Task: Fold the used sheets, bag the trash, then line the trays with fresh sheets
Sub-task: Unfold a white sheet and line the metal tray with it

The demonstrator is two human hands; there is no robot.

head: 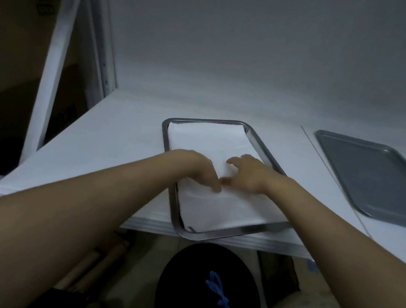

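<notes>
The steel tray [167,132] lies on the white table [121,128] with its long axis running near to far, the far end leaning a little left. Its near corner reaches the table's near edge and seems to stand just over it. The white sheet [214,139] lies inside the tray along the same axis and fills most of the floor. A thin strip of metal shows on the left, and the sheet's near right corner rides up on the rim.

Both hands rest on the middle of the sheet, almost touching. The left hand [195,165] and the right hand [249,174] lie flat with fingers loosely spread — pressing, not gripping.

A broad stretch of tabletop runs from the tray's left rim to the table's left edge. On the right a narrower band separates it from a bare grey tray [377,180] — this one cut off by the frame. Below the near edge sits a black bag [188,296] with a blue tie [221,296].
</notes>
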